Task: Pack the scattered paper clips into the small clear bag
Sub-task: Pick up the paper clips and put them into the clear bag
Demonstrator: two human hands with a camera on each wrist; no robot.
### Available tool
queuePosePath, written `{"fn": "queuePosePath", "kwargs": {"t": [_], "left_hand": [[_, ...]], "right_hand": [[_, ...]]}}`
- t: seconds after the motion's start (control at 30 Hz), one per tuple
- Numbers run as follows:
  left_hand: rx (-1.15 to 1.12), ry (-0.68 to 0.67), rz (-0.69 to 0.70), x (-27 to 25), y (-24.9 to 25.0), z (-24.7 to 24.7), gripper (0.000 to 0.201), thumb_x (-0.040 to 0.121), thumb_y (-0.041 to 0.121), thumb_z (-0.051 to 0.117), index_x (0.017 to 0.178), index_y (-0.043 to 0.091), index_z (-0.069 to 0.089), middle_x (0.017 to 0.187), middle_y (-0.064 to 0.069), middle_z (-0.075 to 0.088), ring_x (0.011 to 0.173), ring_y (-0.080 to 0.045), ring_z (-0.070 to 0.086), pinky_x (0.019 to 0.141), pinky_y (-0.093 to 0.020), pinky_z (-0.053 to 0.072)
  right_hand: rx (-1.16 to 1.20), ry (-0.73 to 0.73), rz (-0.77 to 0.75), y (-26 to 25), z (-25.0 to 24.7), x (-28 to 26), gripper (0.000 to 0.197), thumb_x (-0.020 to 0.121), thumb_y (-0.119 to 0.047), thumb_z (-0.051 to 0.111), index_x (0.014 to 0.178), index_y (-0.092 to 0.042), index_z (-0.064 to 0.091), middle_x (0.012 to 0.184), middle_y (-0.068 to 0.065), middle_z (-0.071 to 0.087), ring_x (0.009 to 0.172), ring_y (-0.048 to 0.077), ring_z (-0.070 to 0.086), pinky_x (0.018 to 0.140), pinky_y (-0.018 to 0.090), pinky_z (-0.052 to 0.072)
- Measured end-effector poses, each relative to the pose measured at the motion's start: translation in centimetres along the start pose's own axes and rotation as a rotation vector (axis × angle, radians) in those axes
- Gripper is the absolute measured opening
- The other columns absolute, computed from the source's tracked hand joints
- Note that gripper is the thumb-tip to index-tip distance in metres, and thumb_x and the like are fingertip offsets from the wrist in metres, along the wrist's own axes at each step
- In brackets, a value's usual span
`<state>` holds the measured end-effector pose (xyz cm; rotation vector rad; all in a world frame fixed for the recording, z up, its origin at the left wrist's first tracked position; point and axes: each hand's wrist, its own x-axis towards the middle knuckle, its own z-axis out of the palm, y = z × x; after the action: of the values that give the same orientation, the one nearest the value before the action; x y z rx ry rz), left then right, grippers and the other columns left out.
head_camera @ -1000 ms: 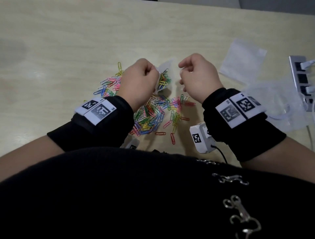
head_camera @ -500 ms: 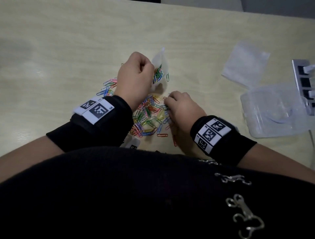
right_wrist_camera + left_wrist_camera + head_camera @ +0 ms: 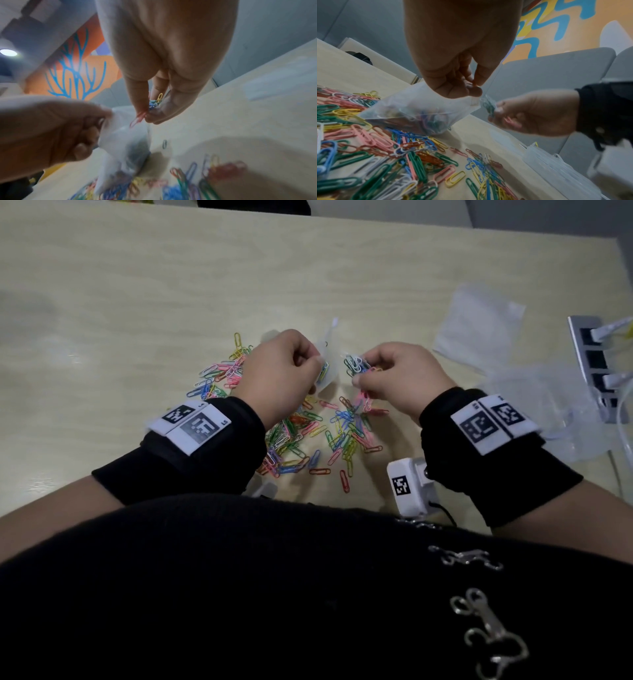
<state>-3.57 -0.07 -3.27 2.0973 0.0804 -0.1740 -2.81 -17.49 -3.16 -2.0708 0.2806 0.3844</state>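
Observation:
My left hand (image 3: 284, 371) pinches the rim of the small clear bag (image 3: 327, 368), held above the table; some clips show inside the bag (image 3: 426, 116). My right hand (image 3: 394, 378) pinches a bunch of coloured paper clips (image 3: 356, 366) right beside the bag's mouth. In the right wrist view a red clip (image 3: 137, 119) from the bunch hangs at the bag (image 3: 123, 136) opening. Several loose paper clips (image 3: 308, 436) lie scattered on the wooden table (image 3: 137, 302) under and between both hands.
A flat clear bag (image 3: 479, 326) lies at the right, with a crumpled larger plastic bag (image 3: 548, 405) nearer. A grey hub with plugged cables (image 3: 596, 364) sits at the right edge. A white tagged device (image 3: 407, 484) hangs below my right wrist.
My right hand rose from the pile with a bunch of clips and now holds it at the bag's mouth. My left hand kept its hold on the bag.

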Motion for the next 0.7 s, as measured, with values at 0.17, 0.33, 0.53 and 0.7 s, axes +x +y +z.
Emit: {"fn": "queuePosePath", "kwargs": {"t": [0.17,0.33,0.53,0.7], "left_hand": [[0.078,-0.078,0.029,-0.2,0.3,0.4,0.018,0.091,0.018,0.058,0.075,0.026,0.054,0.067,0.005,0.064,0.065,-0.008,0.069,0.064,-0.024,0.048],[0.056,-0.072,0.02,-0.2,0.3,0.4,0.018,0.09,0.019,0.059,0.074,0.026,0.054,0.073,0.0,0.067,0.074,-0.018,0.071,0.07,-0.03,0.051],[-0.005,-0.026,-0.042,-0.2,0.4,0.1,0.018,0.088,0.018,0.054,0.072,0.027,0.053,0.068,0.003,0.064,0.072,-0.02,0.07,0.075,-0.041,0.058],[-0.034,0.014,-0.059,-0.4,0.8,-0.1,0.01,0.087,0.017,0.05,0.079,0.017,0.057,0.069,0.0,0.062,0.074,-0.026,0.068,0.076,-0.046,0.057]], "right_hand": [[-0.209,-0.047,-0.044,-2.7,-0.3,0.5,0.021,0.077,-0.015,0.074,0.097,-0.015,0.069,0.073,-0.003,0.067,0.061,0.011,0.068,0.07,0.029,0.057],[-0.352,-0.053,-0.132,-3.9,0.2,0.8,0.031,0.08,-0.02,0.069,0.11,-0.021,0.062,0.095,-0.003,0.072,0.083,0.016,0.07,0.082,0.032,0.055],[-0.38,0.063,-0.14,-2.3,0.0,0.5,0.023,0.083,-0.023,0.058,0.106,-0.022,0.059,0.097,-0.001,0.068,0.085,0.019,0.064,0.077,0.028,0.05],[-0.808,-0.142,0.259,1.2,1.4,-1.3,0.082,0.071,-0.057,0.072,0.128,-0.008,0.039,0.128,0.015,0.041,0.104,0.033,0.058,0.071,0.032,0.04]]}}
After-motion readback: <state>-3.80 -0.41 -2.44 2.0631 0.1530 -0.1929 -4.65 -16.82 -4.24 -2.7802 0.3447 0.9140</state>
